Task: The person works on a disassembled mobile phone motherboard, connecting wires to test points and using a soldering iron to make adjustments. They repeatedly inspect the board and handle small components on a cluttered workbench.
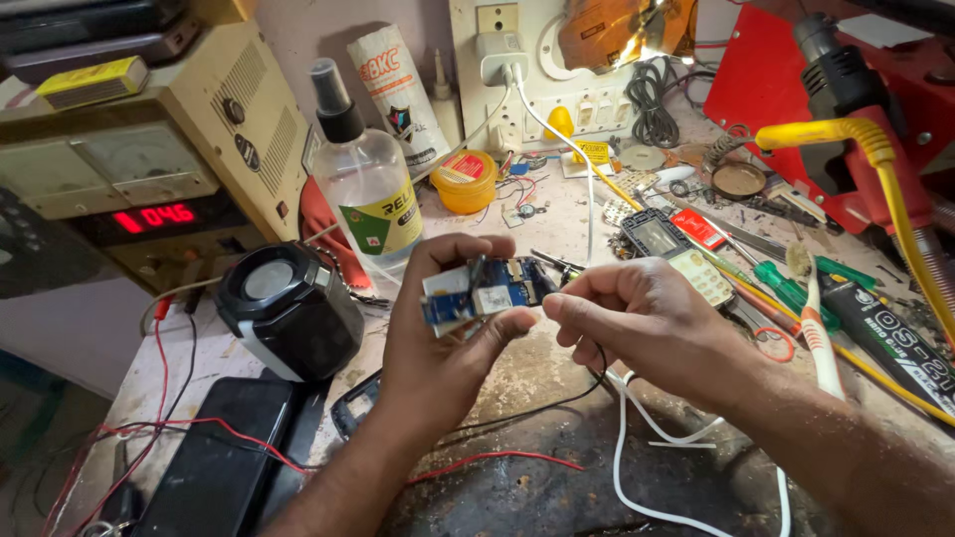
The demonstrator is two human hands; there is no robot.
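We are holding a small blue circuit board [484,290] in our left hand [438,348], thumb under its lower edge and fingers curled over the top, so the board is sitting clamped above the middle of the bench [557,373]. Our right hand [647,323] is closing in from the right, fingertips [559,303] pinched together and touching the board's right end; whether they are gripping a tool or a wire we cannot tell.

Behind the board, a clear spray bottle [366,179] with a black nozzle is standing upright, and a yellow tub [465,181] is sitting just beside it. To the left, a black speaker [288,310] is resting near a beige power supply [149,159] with a red readout. A dark phone [221,462] is lying flat at lower left, red wires [239,433] trailing across it.

To the right, a keypad phone [676,249] is lying face up among green-handled screwdrivers [796,293] and a toothbrush [818,328]. A white cable [637,438] is looping under our right wrist.
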